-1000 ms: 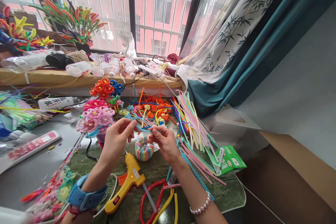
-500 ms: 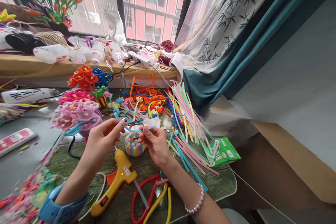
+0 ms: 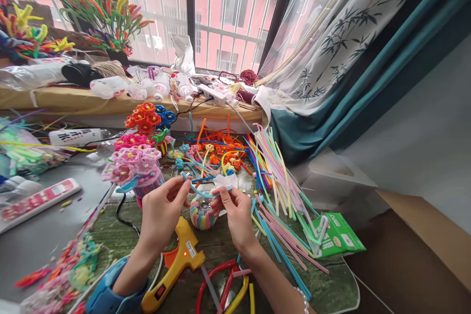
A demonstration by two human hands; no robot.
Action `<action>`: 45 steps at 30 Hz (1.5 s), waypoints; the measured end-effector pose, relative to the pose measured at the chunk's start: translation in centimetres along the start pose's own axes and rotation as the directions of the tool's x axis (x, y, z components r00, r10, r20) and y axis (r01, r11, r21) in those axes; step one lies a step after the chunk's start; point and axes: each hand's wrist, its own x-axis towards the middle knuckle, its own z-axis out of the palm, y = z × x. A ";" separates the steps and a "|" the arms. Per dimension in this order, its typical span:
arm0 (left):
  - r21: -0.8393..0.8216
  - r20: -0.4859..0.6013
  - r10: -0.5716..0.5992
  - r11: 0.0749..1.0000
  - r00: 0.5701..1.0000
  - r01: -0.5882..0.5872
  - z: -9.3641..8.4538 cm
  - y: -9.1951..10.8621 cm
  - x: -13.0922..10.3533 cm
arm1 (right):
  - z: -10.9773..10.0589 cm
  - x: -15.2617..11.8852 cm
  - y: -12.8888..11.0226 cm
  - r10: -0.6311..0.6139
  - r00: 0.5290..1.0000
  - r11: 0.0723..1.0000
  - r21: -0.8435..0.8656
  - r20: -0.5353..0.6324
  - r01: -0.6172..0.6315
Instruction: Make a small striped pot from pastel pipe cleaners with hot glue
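Between my two hands a light blue fuzzy stem [image 3: 203,193] is stretched, sagging a little in the middle. My left hand [image 3: 163,207] pinches its left part between thumb and fingers. The thumb and fingers of my right hand [image 3: 235,211] are closed on its right end. Just below and behind the stem stands a round pastel-striped fuzzy ring [image 3: 202,213], partly covered by my right fingers. A yellow glue gun [image 3: 176,267] with a lit orange light lies on the table by my left wrist.
Pink and purple fuzzy flowers [image 3: 130,164] stand left of my hands. Pastel stems [image 3: 274,167] and a green packet [image 3: 336,238] lie to the right. Red loops [image 3: 213,274] lie near the front. Plastic bottles [image 3: 110,87] line the sill, and a cardboard box [image 3: 423,221] is far right.
The view has turned left, so the scene sits further right and slightly lower. Both hands still hold the light blue stem, in nearly the same pose.
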 end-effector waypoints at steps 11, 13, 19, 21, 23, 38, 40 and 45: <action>0.270 0.176 0.096 0.952 0.980 -0.142 -0.2 0.8 0.2 | -1.0 0.7 0.1 0.140 0.988 0.987 -0.087 0.073 -0.133; 0.298 0.206 0.106 0.940 0.973 -0.166 -0.1 0.7 0.2 | -1.1 0.8 0.0 0.164 0.982 0.983 -0.102 0.095 -0.154; 0.359 0.244 0.108 0.913 0.964 -0.193 -0.1 0.3 0.3 | -1.1 0.9 0.1 0.158 0.981 0.984 -0.101 0.111 -0.147; 0.379 0.246 0.108 0.904 0.963 -0.198 -0.1 0.1 0.3 | -1.1 1.0 0.3 0.142 0.985 0.985 -0.116 0.094 -0.130; 0.402 0.248 0.114 0.892 0.962 -0.209 0.0 0.1 0.4 | -1.1 1.0 0.5 0.120 0.991 0.979 -0.173 0.058 -0.108; 0.491 0.224 0.142 0.838 0.964 -0.237 0.0 0.5 0.4 | -2.2 1.6 0.5 -0.171 0.979 0.573 -0.798 0.109 0.189; 0.473 0.219 0.138 0.851 0.966 -0.229 0.0 0.5 0.4 | -2.2 1.6 0.4 -0.165 0.980 0.596 -0.780 0.111 0.189; 0.411 0.190 0.144 0.887 0.971 -0.212 -0.1 0.0 0.6 | -2.1 1.5 -0.1 -0.117 0.988 0.697 -0.701 0.099 0.153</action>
